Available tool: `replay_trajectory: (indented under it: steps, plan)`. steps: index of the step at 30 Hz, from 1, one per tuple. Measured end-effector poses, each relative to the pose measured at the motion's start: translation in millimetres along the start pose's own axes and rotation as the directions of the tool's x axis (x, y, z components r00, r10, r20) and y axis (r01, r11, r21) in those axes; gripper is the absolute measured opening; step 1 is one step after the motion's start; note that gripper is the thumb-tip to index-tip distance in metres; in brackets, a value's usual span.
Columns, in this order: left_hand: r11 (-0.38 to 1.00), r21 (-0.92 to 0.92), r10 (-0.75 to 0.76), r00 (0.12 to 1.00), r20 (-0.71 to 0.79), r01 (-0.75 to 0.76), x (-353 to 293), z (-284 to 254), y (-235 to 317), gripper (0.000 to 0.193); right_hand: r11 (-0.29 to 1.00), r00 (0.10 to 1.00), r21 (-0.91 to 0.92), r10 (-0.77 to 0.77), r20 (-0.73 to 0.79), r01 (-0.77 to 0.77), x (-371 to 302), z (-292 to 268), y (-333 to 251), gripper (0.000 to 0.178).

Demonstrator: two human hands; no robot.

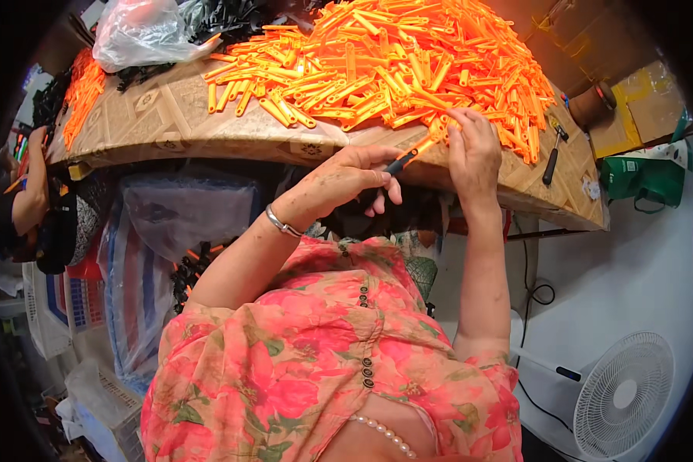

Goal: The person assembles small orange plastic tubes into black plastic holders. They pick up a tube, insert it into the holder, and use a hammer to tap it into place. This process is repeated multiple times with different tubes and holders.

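Note:
My left hand (346,181) is closed around the black end of a slim black and orange plastic piece (400,164), in front of the table's near edge. The piece tilts up to the right, and its orange part (423,145) runs to my right hand (477,154). The fingertips of that hand are pinched together at the orange end, against the front of the heap, so the exact contact is partly lost among similar pieces. A large heap of flat orange plastic pieces (350,65), many with a hole at one end, covers the table behind both hands.
A patterned tabletop (162,112) curves across the view. Right of the heap lie a black-handled hammer (551,162) and a brown cylinder (591,106). Clear plastic bags (142,35) sit back left. A white fan (625,394) stands lower right; another person's arm (35,185) shows far left.

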State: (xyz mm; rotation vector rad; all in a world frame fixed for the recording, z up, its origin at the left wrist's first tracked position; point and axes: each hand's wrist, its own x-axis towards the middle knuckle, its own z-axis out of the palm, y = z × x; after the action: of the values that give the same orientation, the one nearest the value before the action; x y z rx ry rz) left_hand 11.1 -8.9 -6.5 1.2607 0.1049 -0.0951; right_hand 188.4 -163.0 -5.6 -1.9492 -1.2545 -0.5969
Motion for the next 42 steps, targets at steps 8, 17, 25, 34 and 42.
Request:
replay_trajectory:
  steps: [8,17,25,34,42]
  plan:
    - [0.999,-0.043,0.021,0.992,-0.128,-0.027,0,-5,2,0.046,0.963,0.976,-0.261,0.11,0.19,-0.058,43,36,23,0.02]
    - [0.995,-0.076,0.055,0.99,-0.132,-0.066,-1,-6,3,0.05,0.943,0.933,-0.001,0.329,0.149,-0.332,35,19,20,0.018]
    - [0.992,-0.098,0.07,0.987,-0.146,-0.085,2,-5,1,0.047,0.405,0.746,0.661,0.55,0.375,-0.631,3,-6,7,0.017]
    - [0.983,-0.055,0.161,0.972,-0.171,-0.173,9,9,-3,0.042,0.783,0.757,0.345,0.231,0.611,-0.518,-7,-47,-34,0.01]
    - [0.988,-0.028,0.148,0.985,-0.087,-0.151,7,19,2,0.036,0.451,0.91,0.813,0.355,0.216,-0.369,-35,-12,-46,0.01]
